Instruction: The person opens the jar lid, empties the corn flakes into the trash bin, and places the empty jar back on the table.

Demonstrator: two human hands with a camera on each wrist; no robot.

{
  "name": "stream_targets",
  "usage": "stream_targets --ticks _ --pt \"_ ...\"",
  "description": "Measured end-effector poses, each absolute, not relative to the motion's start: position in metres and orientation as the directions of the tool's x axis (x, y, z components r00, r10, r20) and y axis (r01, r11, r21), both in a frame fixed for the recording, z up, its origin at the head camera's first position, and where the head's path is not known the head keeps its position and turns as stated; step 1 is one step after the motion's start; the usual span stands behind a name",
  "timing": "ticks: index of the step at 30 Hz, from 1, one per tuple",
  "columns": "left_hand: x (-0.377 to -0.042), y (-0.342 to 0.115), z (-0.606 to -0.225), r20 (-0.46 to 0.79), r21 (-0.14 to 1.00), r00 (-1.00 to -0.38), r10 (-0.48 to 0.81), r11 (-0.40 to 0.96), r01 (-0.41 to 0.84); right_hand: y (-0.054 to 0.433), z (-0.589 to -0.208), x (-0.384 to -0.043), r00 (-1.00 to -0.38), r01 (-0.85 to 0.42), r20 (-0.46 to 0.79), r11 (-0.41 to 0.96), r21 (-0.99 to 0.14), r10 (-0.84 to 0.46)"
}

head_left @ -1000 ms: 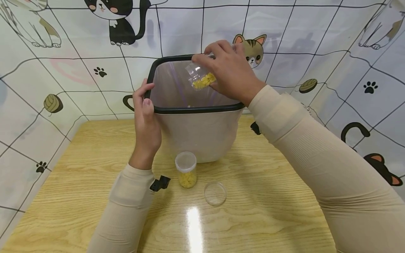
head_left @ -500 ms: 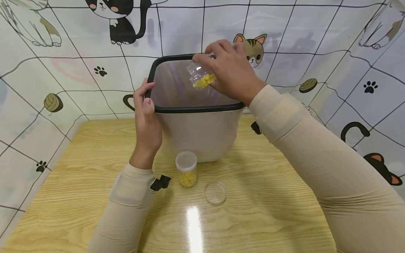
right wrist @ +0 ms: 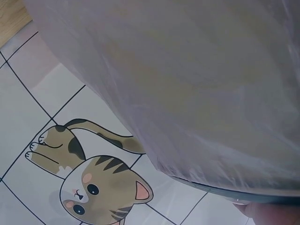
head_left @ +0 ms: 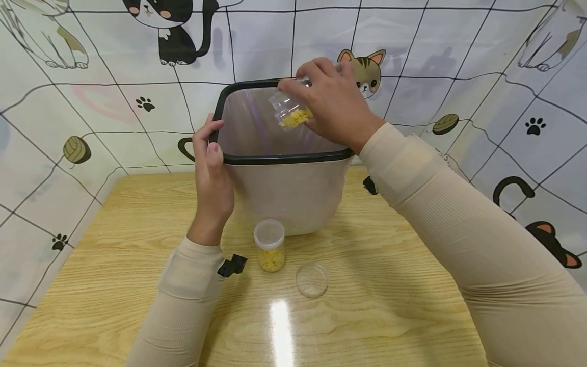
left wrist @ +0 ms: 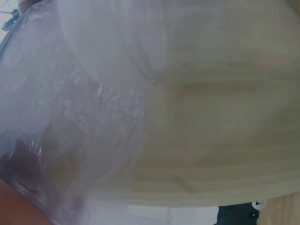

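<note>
My left hand point(head_left: 212, 178) grips the black rim of a translucent trash bin point(head_left: 289, 196) at its left side, fingertips over the edge. Above the bin's opening, my right hand point(head_left: 332, 104) holds a small clear plastic bag point(head_left: 282, 104), with yellow pieces point(head_left: 295, 118) gathered in its lower part. The right palm and the rest of the bag are hidden behind the back of the hand. In the left wrist view a thin plastic liner point(left wrist: 108, 108) covers the bin's wall. The right wrist view shows the liner and part of a finger point(right wrist: 274, 213) by the rim.
A lidless clear jar point(head_left: 269, 247) partly filled with yellow pieces stands in front of the bin. Beside it, a round clear lid point(head_left: 312, 280) lies on the wooden table point(head_left: 390, 316). A white wall sheet point(head_left: 261, 41) with cat drawings rises close behind the bin.
</note>
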State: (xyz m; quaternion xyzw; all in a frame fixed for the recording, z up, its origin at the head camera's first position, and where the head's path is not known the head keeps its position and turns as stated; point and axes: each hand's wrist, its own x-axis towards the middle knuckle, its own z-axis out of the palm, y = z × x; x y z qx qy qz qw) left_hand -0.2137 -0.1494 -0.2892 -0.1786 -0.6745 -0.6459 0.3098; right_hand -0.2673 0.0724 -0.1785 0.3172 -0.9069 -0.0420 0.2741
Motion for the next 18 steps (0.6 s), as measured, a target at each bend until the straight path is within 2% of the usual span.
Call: stream_targets --ticks 18 --pt "-0.2129 -0.1485 -0.289 0.65 0.759 -0.742 -0.164 0.098 0.644 0.073 -0.1792 -0.2666 -0.654 -0.548 0.466 0.798 0.25 -0.595"
